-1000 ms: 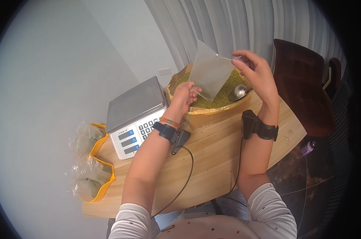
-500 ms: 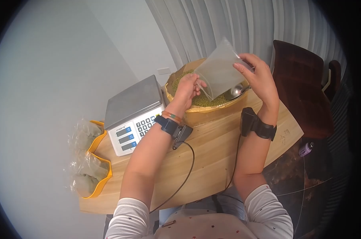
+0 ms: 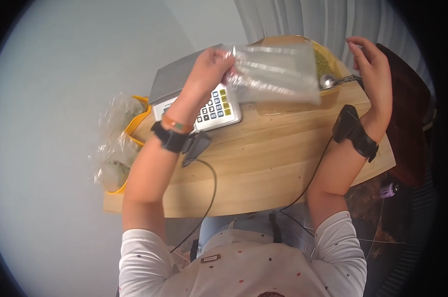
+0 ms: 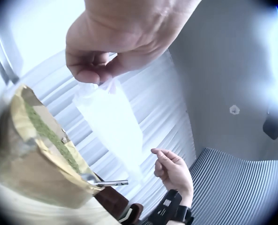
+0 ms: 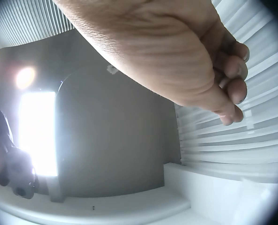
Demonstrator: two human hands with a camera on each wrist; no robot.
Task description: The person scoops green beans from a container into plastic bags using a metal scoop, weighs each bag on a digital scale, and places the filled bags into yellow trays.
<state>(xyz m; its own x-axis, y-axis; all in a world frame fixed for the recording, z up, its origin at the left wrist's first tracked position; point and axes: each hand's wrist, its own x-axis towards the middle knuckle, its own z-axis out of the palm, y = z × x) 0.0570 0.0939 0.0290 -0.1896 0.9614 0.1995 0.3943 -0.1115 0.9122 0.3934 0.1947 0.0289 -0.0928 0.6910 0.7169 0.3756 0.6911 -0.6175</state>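
My left hand [image 3: 206, 74] pinches one end of a clear plastic bag [image 3: 278, 74], seen from below in the left wrist view, where the bag [image 4: 111, 124] hangs from the thumb and fingers. In the head view the bag stretches flat to the right, overlapping the box of small green beans [image 3: 324, 63]. My right hand [image 3: 375, 67] is apart from the bag, to its right, with fingers loosely bent and nothing in them. A metal scoop [image 3: 328, 80] lies at the box's right side, its handle jutting past the rim in the left wrist view.
A digital scale [image 3: 216, 110] stands left of the box, partly behind my left arm. Along the table's left edge are yellow holders [image 3: 139, 121] with filled clear bags [image 3: 116, 168]. A dark chair [image 3: 407, 119] stands beyond the right edge. Cables run from both wrists.
My right hand has come off the bag and moved right. The left hand has swung the bag leftward and up, from upright between both hands to stretched out sideways. The head view has shifted.
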